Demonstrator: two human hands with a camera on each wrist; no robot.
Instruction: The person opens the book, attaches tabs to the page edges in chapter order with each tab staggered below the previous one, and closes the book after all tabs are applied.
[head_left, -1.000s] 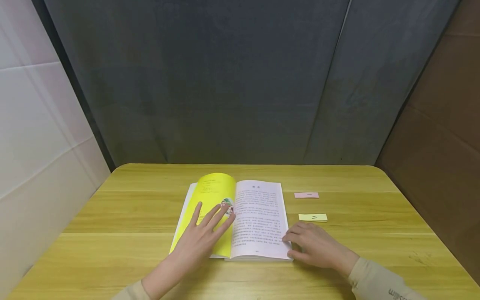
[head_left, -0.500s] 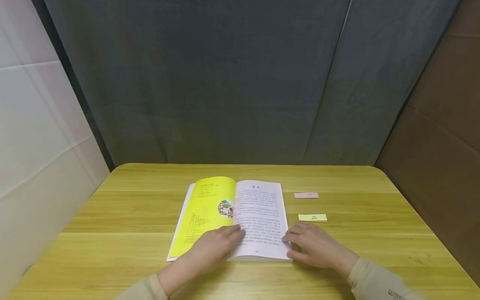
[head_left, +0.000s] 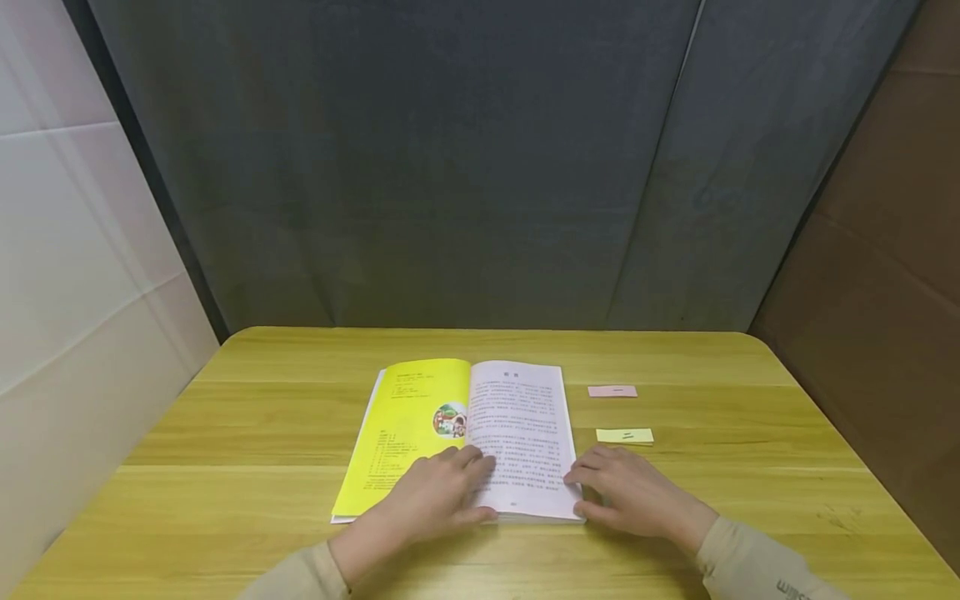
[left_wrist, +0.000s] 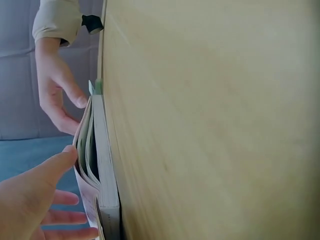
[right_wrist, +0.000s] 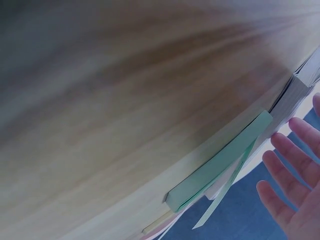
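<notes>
An open book lies on the table, with a yellow left page [head_left: 420,392] bearing a round picture and a white printed right page [head_left: 517,425]. My left hand [head_left: 435,492] rests across the lower middle of the book, fingers over the inner part of the right page and thumb at the bottom edge. In the left wrist view its fingers are spread beside the loosely bowed pages [left_wrist: 87,165]. My right hand [head_left: 633,492] touches the book's lower right edge; its fingers look nearly straight [right_wrist: 295,160] in the right wrist view.
Right of the book lie a pink paper slip [head_left: 612,391] with one dark stroke and, nearer, a yellow-green sticky-note pad [head_left: 625,435] with two strokes. That pad's top sheet sticks up in the right wrist view. A dark partition [head_left: 450,167] stands behind the wooden table [head_left: 262,417].
My left hand has slid from the yellow page down and right to the spine and lower right page. The yellow page has settled flatter to the left. The right hand stays in place.
</notes>
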